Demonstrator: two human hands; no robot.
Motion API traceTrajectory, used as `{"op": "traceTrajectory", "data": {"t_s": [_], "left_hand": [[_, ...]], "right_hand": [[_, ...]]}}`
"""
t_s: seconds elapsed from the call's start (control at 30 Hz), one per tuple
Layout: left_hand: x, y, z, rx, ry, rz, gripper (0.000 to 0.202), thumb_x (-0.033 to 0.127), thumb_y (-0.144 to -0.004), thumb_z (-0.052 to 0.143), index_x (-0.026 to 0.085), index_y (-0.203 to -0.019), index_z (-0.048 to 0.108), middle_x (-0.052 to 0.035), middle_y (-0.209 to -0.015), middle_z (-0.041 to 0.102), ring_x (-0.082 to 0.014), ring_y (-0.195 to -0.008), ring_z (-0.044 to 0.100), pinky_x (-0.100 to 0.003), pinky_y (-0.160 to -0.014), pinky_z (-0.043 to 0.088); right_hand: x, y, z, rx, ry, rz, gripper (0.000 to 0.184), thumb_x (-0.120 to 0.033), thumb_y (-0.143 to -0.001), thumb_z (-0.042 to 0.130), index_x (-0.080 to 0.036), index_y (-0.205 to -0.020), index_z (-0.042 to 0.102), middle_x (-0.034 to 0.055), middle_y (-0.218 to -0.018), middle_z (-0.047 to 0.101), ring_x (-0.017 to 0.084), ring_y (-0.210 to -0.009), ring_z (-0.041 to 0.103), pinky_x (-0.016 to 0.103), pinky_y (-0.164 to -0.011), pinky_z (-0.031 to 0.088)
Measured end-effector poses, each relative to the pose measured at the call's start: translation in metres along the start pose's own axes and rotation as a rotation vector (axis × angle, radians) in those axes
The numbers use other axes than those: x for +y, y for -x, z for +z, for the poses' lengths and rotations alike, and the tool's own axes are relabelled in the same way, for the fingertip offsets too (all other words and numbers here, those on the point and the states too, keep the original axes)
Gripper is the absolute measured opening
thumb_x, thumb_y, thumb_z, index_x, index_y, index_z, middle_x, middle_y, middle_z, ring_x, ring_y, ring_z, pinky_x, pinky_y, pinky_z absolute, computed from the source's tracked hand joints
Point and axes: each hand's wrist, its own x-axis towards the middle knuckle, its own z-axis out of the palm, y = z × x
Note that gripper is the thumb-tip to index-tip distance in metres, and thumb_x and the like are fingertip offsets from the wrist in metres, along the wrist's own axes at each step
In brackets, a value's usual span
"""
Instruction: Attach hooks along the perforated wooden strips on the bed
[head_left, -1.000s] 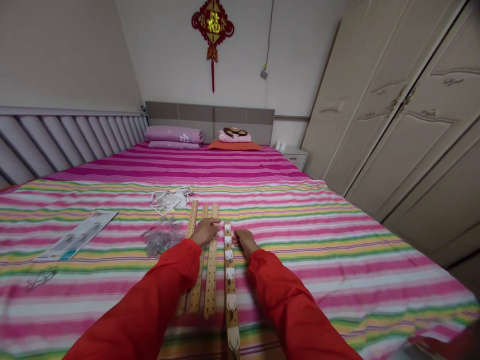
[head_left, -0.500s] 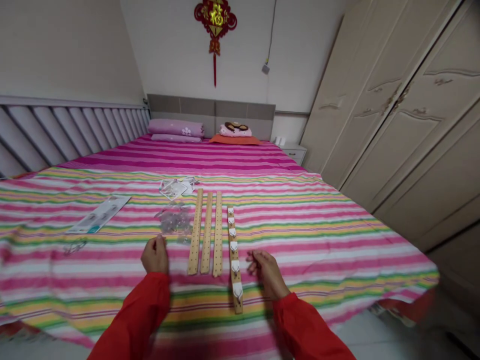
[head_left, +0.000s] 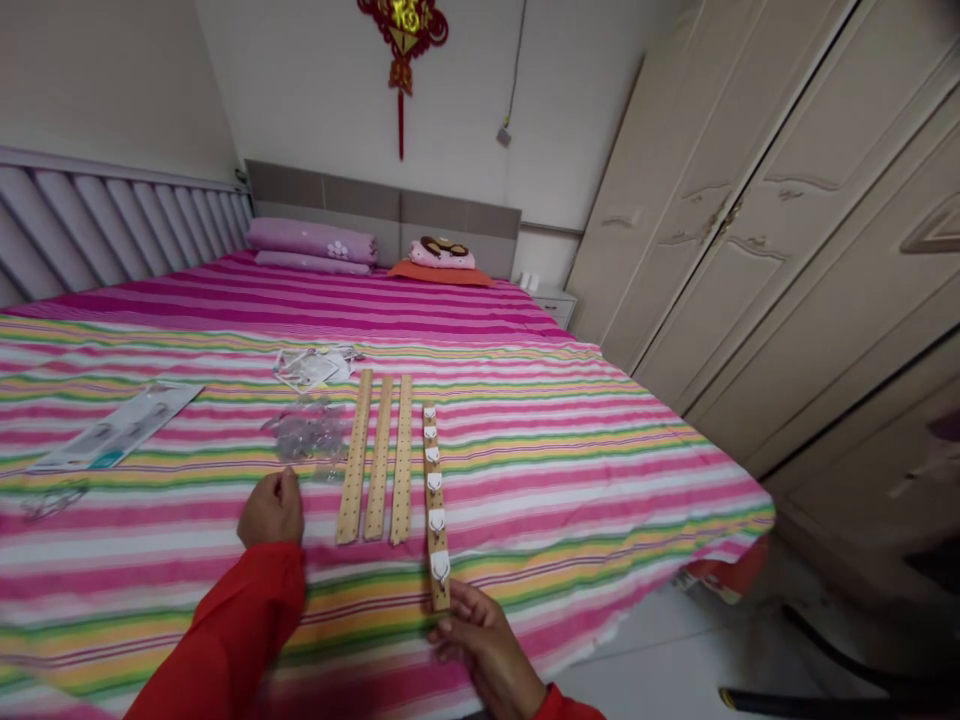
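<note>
Three bare wooden peg strips (head_left: 377,456) lie side by side on the striped bed cover (head_left: 570,460). Just right of them lies a fourth wooden strip with white hooks (head_left: 434,500) fixed along it. My right hand (head_left: 480,640) is at that strip's near end, fingers curled around it. My left hand (head_left: 271,510) rests on the cover left of the bare strips, fingers curled, nothing visible in it. A clear plastic bag of small parts (head_left: 304,435) sits just beyond my left hand.
More white parts and packaging (head_left: 311,366) lie behind the strips. A printed sheet (head_left: 112,430) lies at the left. Pillows (head_left: 311,243) sit by the headboard. A tall wardrobe (head_left: 787,220) stands on the right, with floor beside the bed's corner.
I have drawn back from the bed. Both hands left the strips' far ends; my right hand came to the near end of the hooked strip, my left to the cover at the left.
</note>
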Motion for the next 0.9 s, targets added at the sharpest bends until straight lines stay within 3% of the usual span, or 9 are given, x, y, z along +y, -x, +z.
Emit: {"op": "traceTrajectory", "data": {"t_s": [0.2, 0.4, 0.57, 0.73, 0.9], "left_hand": [[0.009, 0.002, -0.003, -0.010, -0.003, -0.024, 0.038, 0.047, -0.085, 0.036, 0.019, -0.072, 0.057, -0.0031, -0.066, 0.053, -0.0152, -0.058, 0.041, -0.028, -0.055, 0.026], [0.004, -0.003, -0.002, -0.049, -0.036, -0.018, 0.036, 0.048, -0.083, 0.037, 0.019, -0.070, 0.054, -0.0061, -0.070, 0.055, -0.0178, -0.061, 0.043, -0.028, -0.054, 0.026], [0.003, -0.006, -0.001, -0.089, -0.108, -0.070, 0.034, 0.050, -0.082, 0.035, 0.023, -0.069, 0.050, -0.0026, -0.073, 0.055, -0.0189, -0.066, 0.046, -0.028, -0.056, 0.030], [0.001, -0.011, 0.002, -0.108, -0.191, -0.119, 0.030, 0.052, -0.082, 0.033, 0.028, -0.073, 0.048, 0.0003, -0.076, 0.056, -0.0189, -0.068, 0.046, -0.028, -0.055, 0.031], [0.001, -0.013, 0.005, -0.139, -0.252, -0.140, 0.033, 0.055, -0.082, 0.029, 0.028, -0.073, 0.047, 0.0009, -0.076, 0.054, -0.0176, -0.066, 0.045, -0.026, -0.053, 0.029]], "right_hand": [[0.010, -0.009, -0.002, -0.020, -0.036, -0.038, 0.040, -0.030, -0.059, 0.083, -0.016, -0.094, 0.071, 0.0079, -0.085, 0.071, 0.013, -0.053, 0.062, 0.022, -0.045, 0.045], [0.015, -0.015, -0.002, -0.032, -0.108, -0.033, 0.041, -0.029, -0.058, 0.084, -0.016, -0.094, 0.071, 0.0089, -0.087, 0.071, 0.013, -0.053, 0.063, 0.022, -0.046, 0.047], [0.015, -0.021, -0.011, -0.020, -0.125, -0.053, 0.039, -0.028, -0.056, 0.084, -0.016, -0.091, 0.073, 0.0070, -0.078, 0.072, 0.011, -0.049, 0.059, 0.021, -0.044, 0.045], [0.000, -0.020, -0.026, 0.008, -0.171, -0.065, 0.040, -0.032, -0.050, 0.086, -0.016, -0.085, 0.074, 0.0073, -0.073, 0.072, 0.008, -0.043, 0.055, 0.019, -0.042, 0.041], [-0.039, -0.008, -0.045, 0.061, -0.140, -0.150, 0.040, -0.029, -0.053, 0.085, -0.015, -0.089, 0.074, 0.0074, -0.073, 0.071, 0.008, -0.045, 0.054, 0.019, -0.043, 0.040]]}}
